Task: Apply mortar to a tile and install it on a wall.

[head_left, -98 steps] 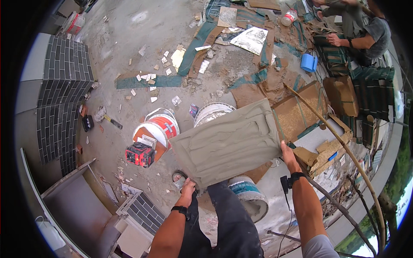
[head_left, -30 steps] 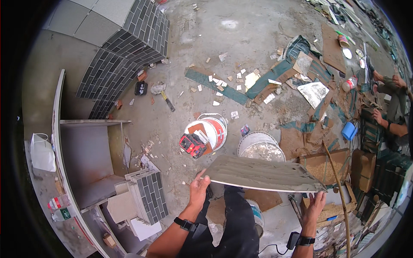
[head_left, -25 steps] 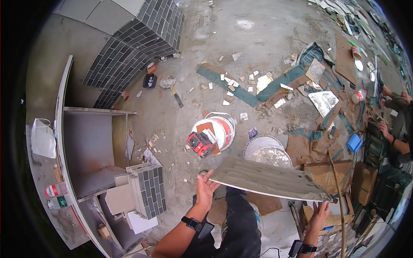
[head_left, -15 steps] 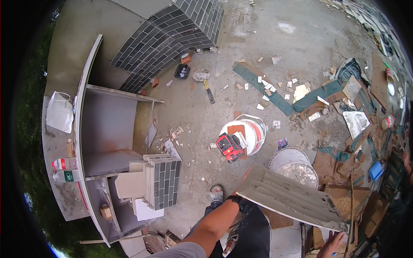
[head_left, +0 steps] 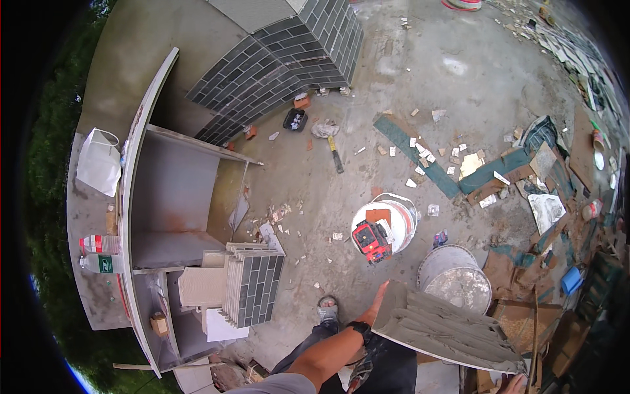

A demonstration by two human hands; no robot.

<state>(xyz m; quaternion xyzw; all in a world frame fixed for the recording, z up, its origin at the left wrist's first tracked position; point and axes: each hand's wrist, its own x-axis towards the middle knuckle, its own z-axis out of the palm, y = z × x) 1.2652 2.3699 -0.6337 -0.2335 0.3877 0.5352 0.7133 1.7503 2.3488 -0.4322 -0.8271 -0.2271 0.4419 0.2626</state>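
Your bare right hand (head_left: 516, 385), half past four, meets the rectangular, grey-mortar-coated tile (head_left: 447, 329)'s corner; closure cropped, can't tell. Tile's tilted, midair. Left hand (head_left: 376, 306), five o'clock, clamps its short edge. Probably heavy, stiff, brittle, slick-faced: hold bare edges.

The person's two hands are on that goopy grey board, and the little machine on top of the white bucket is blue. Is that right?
Not quite: the little machine on top of the white bucket is red and black, as the head view shows. The left hand and right hand are indeed on the goopy grey board.
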